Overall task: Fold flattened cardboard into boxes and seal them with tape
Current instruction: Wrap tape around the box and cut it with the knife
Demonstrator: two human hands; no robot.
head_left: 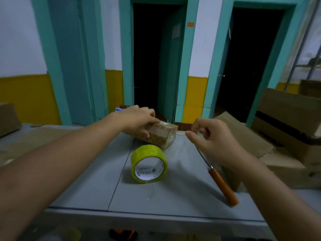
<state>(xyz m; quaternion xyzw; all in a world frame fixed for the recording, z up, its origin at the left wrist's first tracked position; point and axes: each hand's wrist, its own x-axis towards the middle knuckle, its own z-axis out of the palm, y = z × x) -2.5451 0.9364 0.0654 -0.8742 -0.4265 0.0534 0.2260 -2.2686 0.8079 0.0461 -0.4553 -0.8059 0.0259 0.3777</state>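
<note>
A small brown cardboard box (162, 136) lies tilted on the grey table (156, 200), with clear tape on its top. My left hand (139, 119) grips it from the left, fingers over the top and thumb on the near side. Just right of the box, my right hand (210, 138) has its fingers curled and seems to pinch a small piece of clear tape. A yellow-green tape roll (149, 162) stands on edge in front of the box. A knife with an orange handle (223, 186) lies on the table, its blade running under my right hand.
Flattened cardboard (243, 136) and large brown boxes (288, 119) are stacked at the right. A cardboard sheet (34, 140) lies on the table's left, with another box (8, 117) at the far left. Dark doorways stand behind. An orange-and-black tool (123, 233) lies below the table edge.
</note>
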